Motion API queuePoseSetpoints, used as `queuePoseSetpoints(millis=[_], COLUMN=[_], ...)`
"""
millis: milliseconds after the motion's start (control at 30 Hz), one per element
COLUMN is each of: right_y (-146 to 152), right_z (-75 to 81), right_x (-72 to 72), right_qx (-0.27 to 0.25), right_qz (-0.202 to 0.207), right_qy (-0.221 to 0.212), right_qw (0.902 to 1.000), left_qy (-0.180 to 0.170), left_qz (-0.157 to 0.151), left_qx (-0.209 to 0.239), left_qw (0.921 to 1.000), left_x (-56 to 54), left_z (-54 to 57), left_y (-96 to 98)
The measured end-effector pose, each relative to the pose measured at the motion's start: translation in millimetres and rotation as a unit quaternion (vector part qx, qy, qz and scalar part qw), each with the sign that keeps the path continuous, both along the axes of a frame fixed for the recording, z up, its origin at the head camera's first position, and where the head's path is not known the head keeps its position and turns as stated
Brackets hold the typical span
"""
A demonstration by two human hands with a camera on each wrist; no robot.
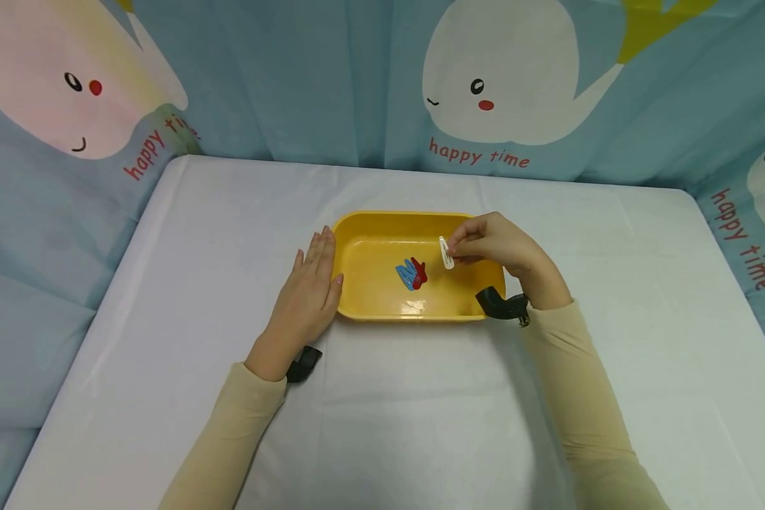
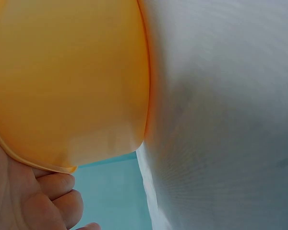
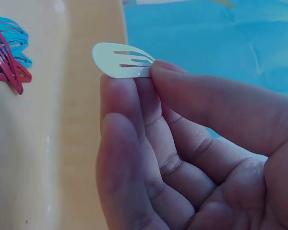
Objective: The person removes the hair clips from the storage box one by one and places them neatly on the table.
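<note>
A white snap hair clip [image 3: 120, 60] is pinched between the thumb and fingers of my right hand [image 1: 500, 244], above the right part of a yellow tray [image 1: 370, 301]. On the tray floor lie blue hair clips [image 1: 406, 275] and red hair clips [image 1: 418, 273], overlapping in a small pile. In the right wrist view the red clips [image 3: 5, 62] lie partly over the blue ones [image 3: 14, 38]. My left hand [image 1: 306, 290] rests with straight fingers against the tray's left rim. The left wrist view shows the tray's outer wall [image 2: 72, 86] beside that hand's palm and fingers [image 2: 57, 187].
The tray stands on a table with a white cloth [image 1: 382, 425]. Behind the table hangs a blue curtain [image 1: 306, 85] with whale prints. A black wrist strap piece [image 1: 500, 304] hangs over the tray's front right corner; another [image 1: 304, 364] is at the left wrist.
</note>
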State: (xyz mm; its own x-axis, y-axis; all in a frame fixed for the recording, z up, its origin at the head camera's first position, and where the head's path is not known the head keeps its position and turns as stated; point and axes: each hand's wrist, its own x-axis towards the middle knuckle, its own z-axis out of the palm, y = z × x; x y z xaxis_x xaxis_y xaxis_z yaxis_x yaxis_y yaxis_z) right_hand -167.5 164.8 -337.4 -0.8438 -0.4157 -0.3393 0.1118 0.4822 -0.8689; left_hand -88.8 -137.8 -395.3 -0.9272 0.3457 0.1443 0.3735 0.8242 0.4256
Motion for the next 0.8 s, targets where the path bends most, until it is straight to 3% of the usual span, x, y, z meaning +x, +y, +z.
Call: queuePoseSetpoints(millis=[800], right_y=[18], right_z=[8.8], right_x=[11.7], right_qx=[-0.022], right_qz=[-0.034], right_qy=[0.000], right_qw=[0.9992], left_qy=[0.000], left_qz=[0.000], left_qx=[-0.003], left_qw=[1.0000], left_x=[-0.9], left_z=[0.1], left_y=[-0.2])
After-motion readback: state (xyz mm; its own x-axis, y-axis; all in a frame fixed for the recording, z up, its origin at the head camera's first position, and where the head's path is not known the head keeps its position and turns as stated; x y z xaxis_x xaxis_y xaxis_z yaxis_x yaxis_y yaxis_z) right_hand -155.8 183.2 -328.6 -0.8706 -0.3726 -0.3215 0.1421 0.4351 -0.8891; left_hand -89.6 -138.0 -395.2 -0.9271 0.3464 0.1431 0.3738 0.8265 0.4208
